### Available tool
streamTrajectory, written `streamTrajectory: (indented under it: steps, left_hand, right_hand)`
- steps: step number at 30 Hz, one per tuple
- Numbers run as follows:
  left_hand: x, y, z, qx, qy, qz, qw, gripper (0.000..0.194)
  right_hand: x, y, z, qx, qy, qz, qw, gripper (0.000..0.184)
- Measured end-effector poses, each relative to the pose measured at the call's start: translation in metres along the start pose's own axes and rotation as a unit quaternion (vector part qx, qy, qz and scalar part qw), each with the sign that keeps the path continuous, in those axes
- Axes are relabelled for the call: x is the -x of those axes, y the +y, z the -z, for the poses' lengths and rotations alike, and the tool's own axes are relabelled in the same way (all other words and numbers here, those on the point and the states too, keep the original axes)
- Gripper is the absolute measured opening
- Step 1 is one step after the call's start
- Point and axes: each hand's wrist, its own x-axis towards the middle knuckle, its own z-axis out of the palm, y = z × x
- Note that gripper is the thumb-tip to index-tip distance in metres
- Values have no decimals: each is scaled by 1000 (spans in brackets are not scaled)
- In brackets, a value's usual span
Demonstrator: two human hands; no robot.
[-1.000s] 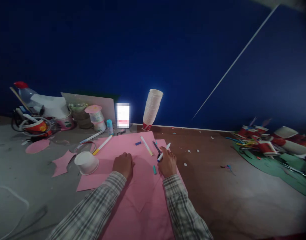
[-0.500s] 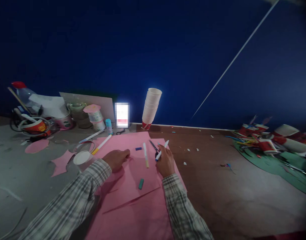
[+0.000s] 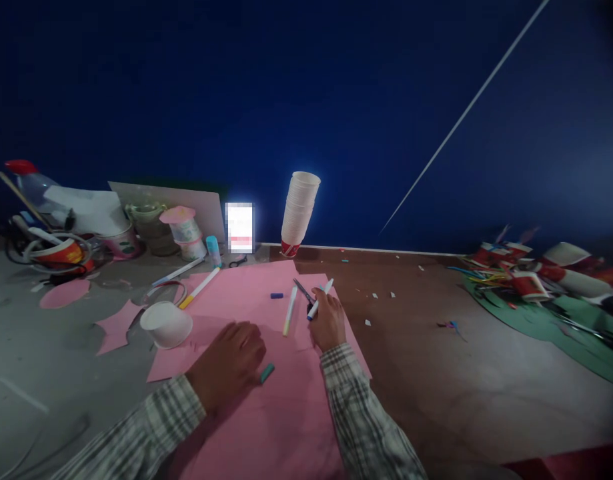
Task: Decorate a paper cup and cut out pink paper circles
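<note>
Right hand [image 3: 330,321] has a slim white blue-ended marker [image 3: 313,311] pinched over the flat pink paper sheets [image 3: 236,300]; left hand [image 3: 230,363] is loosely curled, palm-down, nearer. Can't tell if it's holding anything. Jagged pink paper cutout [image 3: 119,325] at left looks done, sheets seem mostly uncut.

Both sleeves [image 3: 353,397] are pale plaid with dark crossing lines.

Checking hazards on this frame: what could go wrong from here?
The stack of paper cups looks tilted and might topple. The scissors lie beside the right hand and could nick it. The marker it holds angles its blue end toward the pink paper, possibly leaving stray marks.
</note>
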Motion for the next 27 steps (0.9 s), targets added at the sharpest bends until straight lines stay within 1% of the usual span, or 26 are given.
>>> streamTrajectory:
  steps: [3,5,8,11,14,16,18,21,25,27]
  left_hand:
    - [13,3,-7,-12,-29,12,999,38]
    - [16,1,-13,-9,-31,35,999,40]
    - [15,-3,-21,0,-16,48,999,40]
    - [12,-4,-25,10,3,35,999,41]
    - [8,-5,-23,23,7,26,999,29]
    - [5,-8,-20,40,13,30,999,19]
    - [2,-11,-16,64,25,39,997,16]
    - [1,-15,-14,97,45,45,993,17]
    - [0,-11,-15,130,57,17,990,17]
    - [0,-8,-15,144,61,8,988,15]
  right_hand:
    - [1,-3,0,8,12,-1,1000,47]
    - [3,-7,-1,-4,37,11,999,42]
    - [6,-14,-6,-38,67,53,996,34]
    - [10,-20,-10,-88,57,92,990,34]
    - [10,-25,-12,-150,44,122,980,35]
    - [6,-30,-12,-168,43,138,975,34]
    - [1,-37,-14,-165,32,153,974,35]
    - [-8,-47,-18,-135,5,173,976,37]
    - [-13,-53,-25,-56,-38,178,982,46]
    - [-13,-53,-28,-38,-52,175,982,47]
